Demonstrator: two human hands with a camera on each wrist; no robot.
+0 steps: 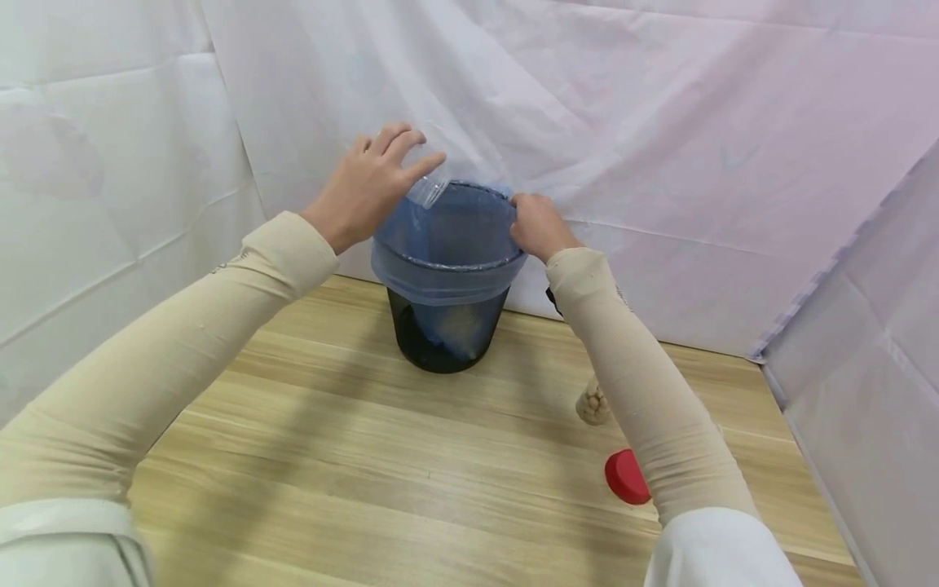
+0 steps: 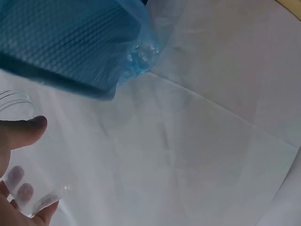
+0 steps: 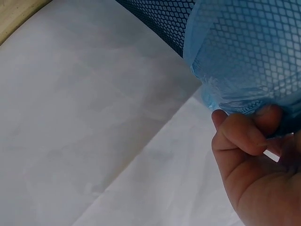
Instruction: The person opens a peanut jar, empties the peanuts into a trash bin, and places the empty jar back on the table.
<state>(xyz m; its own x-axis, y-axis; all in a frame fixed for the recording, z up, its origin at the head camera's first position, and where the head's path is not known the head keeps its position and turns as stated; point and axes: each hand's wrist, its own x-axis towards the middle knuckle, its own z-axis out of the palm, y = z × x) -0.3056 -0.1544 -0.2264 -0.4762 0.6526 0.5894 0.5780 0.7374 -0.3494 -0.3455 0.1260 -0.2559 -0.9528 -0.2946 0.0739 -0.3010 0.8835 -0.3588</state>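
I had both arms stretched out ahead of me, my left arm (image 1: 169, 350) slanting in from one side and my right arm (image 1: 653, 391) from the other, the hands raised near each other but not touching. My left hand (image 1: 372, 179) showed me its back, its thumb (image 2: 28, 133) reaching across and its fingers (image 2: 46, 213) bent opposite in a grip. My right hand (image 1: 541, 227) was drawn into a pinch, its fingers curled at the knuckles
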